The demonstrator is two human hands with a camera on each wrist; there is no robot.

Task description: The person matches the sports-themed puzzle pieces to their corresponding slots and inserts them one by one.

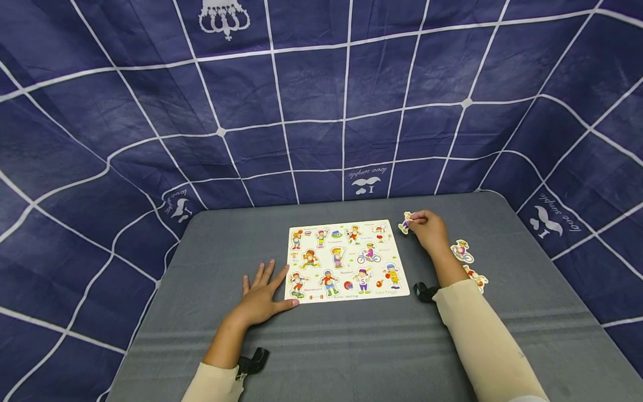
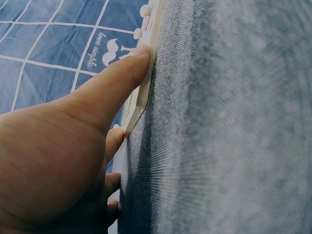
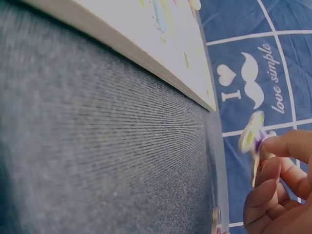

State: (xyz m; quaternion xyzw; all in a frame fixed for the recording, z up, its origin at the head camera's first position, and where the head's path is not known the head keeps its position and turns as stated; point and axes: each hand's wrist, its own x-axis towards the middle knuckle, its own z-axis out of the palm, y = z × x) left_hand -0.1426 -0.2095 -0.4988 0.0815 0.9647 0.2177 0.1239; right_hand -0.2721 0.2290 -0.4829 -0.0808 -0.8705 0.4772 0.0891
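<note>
A pale wooden puzzle board (image 1: 323,258) with several colourful figures doing sports lies flat on the grey table. My left hand (image 1: 261,301) is spread at the board's left side. Its thumb touches the near left corner, and the left wrist view shows the thumb (image 2: 124,68) against the board's edge. Off the board's far right corner, my right hand (image 1: 429,229) pinches a small figure-shaped puzzle piece (image 1: 404,222) between thumb and fingers. In the right wrist view that piece (image 3: 252,139) shows purple and green parts, held up off the table.
To the right of the board lie a bicycle-rider piece (image 1: 462,251) and another figure piece (image 1: 475,278), partly hidden by the right forearm. Dark blue cloth (image 1: 311,145) with white lines hangs behind and beside the grey table (image 1: 341,346). Each wrist carries a black device (image 1: 253,362).
</note>
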